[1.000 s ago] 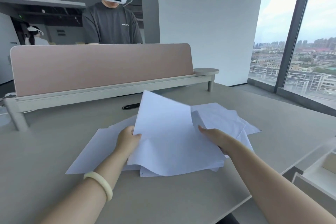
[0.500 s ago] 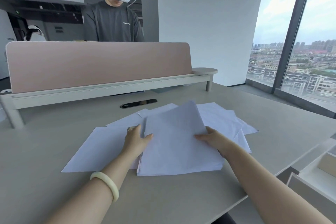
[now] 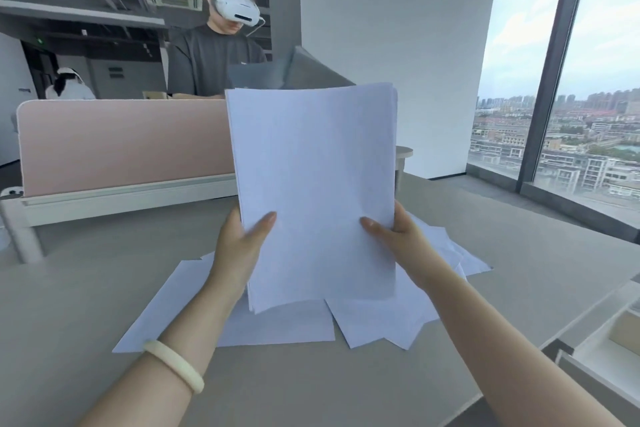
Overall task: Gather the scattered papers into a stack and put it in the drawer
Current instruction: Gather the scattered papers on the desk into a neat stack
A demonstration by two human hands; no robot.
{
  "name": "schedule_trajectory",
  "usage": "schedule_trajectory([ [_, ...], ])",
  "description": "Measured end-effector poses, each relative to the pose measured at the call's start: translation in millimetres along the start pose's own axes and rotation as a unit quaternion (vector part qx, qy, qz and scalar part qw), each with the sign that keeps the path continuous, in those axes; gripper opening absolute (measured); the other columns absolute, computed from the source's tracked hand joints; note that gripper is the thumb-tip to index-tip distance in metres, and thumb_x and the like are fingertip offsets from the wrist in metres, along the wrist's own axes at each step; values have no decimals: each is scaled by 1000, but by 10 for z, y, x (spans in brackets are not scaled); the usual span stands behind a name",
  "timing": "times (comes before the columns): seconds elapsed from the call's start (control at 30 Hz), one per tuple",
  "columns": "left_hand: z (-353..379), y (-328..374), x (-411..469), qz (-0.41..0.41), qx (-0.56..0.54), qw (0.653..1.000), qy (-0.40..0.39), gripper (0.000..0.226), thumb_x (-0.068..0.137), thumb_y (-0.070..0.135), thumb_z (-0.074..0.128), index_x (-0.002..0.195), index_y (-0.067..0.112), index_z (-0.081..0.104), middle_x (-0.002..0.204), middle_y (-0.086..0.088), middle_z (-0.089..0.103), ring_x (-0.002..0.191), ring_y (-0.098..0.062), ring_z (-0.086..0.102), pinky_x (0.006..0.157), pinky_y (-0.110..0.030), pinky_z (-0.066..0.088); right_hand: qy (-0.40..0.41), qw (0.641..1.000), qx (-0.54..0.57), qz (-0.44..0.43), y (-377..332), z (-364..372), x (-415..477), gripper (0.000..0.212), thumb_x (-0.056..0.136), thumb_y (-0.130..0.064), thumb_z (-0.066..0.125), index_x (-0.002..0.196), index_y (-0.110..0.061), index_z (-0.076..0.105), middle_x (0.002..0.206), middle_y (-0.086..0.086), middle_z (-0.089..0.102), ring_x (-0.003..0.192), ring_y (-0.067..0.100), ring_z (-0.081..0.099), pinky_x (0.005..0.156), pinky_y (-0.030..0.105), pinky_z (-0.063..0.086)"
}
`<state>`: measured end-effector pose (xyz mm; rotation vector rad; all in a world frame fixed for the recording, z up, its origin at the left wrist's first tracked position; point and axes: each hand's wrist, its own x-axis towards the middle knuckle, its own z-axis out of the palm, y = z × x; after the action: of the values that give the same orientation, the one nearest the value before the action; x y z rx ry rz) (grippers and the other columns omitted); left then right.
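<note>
A stack (image 3: 315,184) of white sheets is held upright in the centre of the frame, above the desk (image 3: 86,288). It is gripped near its lower corners from both sides. The left hand (image 3: 239,246) is closed on the left edge, with the thumb laid across the near face and the fingers hidden behind the paper. The right hand (image 3: 401,239) is closed on the right edge in the same way. Whether the bottom edge of the stack touches what lies beneath cannot be told.

Under and around the stack, loose sheets (image 3: 277,326) are spread flat on the desk, overlapping one another and fanned out to lower left and right. A pale bracelet (image 3: 175,364) is worn on the left wrist, at lower left.

At the lower right corner, part of an open drawer (image 3: 595,357) is seen beside the desk edge. Across the desk, a pink partition (image 3: 121,142) is stood on a white rail in the left middle. Behind it, at upper centre, a person (image 3: 214,59) in a dark shirt is seen with a white headset (image 3: 235,7). A tall window (image 3: 588,80) with a city view is seen on the right.
</note>
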<state>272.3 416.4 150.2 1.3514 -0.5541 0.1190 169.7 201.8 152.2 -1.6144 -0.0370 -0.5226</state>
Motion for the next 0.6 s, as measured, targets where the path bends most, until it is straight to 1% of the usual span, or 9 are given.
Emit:
schedule_trajectory([
  [0.07, 7, -45, -47, -17, -1, 1000, 4, 25, 85, 19, 69, 109, 23, 62, 102, 10, 71, 89, -3, 70, 65, -14, 53, 24, 1000, 13, 5, 36, 38, -50, 33, 90, -17, 63, 122, -24, 57, 114, -7, 70, 104, 13, 67, 82, 27, 56],
  [0.13, 17, -63, -91, -39, -16, 999, 4, 21, 85, 19, 69, 104, 26, 64, 99, 9, 73, 89, -7, 70, 65, -17, 53, 59, 998, 38, 4, 78, 80, -96, 27, 88, -17, 66, 112, -28, 61, 104, -12, 72, 97, 7, 69, 73, 19, 56],
  [0.23, 23, -69, -110, -59, -35, 998, 3, 21, 84, 21, 70, 103, 28, 65, 98, 11, 74, 88, -7, 71, 71, -24, 52, 103, 994, 42, 8, 133, 151, -117, 29, 85, -25, 70, 112, -31, 60, 103, -16, 71, 93, 3, 69, 73, 20, 53],
  [0.3, 12, -102, -105, -78, -49, 996, 1, 22, 83, 23, 71, 102, 31, 65, 97, 13, 74, 88, -5, 71, 73, -25, 52, 121, 992, 33, 22, 186, 188, -130, 30, 84, -28, 70, 112, -32, 59, 104, -16, 70, 92, 1, 68, 71, 18, 52],
  [0.37, -5, -167, -111, -105, -46, 993, -15, 26, 81, 26, 74, 104, 33, 64, 100, 13, 73, 92, -7, 70, 76, -27, 52, 125, 991, 18, 40, 297, 209, -155, 30, 85, -27, 69, 113, -30, 60, 105, -14, 70, 96, 5, 68, 73, 20, 52],
  [0.4, -12, -203, -116, -118, -27, 992, -26, 25, 81, 28, 74, 103, 33, 64, 102, 12, 73, 95, -9, 69, 79, -28, 51, 124, 991, 8, 47, 346, 220, -174, 28, 86, -26, 69, 113, -29, 61, 106, -13, 70, 98, 7, 68, 74, 21, 52],
  [0.5, -1, -205, -118, -118, 61, 990, -39, 12, 85, 27, 69, 95, 31, 65, 100, 10, 70, 97, -12, 66, 86, -31, 50, 134, 989, -24, 52, 425, 219, -204, 22, 88, -23, 66, 109, -29, 61, 105, -12, 70, 99, 10, 67, 79, 26, 53],
  [0.53, -1, -183, -99, -106, 81, 990, -39, 10, 85, 26, 68, 94, 30, 65, 97, 12, 69, 95, -11, 65, 84, -30, 50, 137, 989, -31, 51, 415, 211, -195, 22, 88, -22, 66, 109, -27, 61, 105, -11, 70, 99, 12, 67, 82, 29, 54],
  [0.6, -19, -112, -58, -92, 95, 990, -39, 11, 86, 23, 68, 96, 28, 66, 95, 14, 69, 91, -7, 65, 77, -26, 50, 125, 989, -47, 60, 359, 180, -172, 24, 87, -25, 67, 110, -25, 61, 106, -9, 71, 97, 13, 68, 86, 35, 55],
])
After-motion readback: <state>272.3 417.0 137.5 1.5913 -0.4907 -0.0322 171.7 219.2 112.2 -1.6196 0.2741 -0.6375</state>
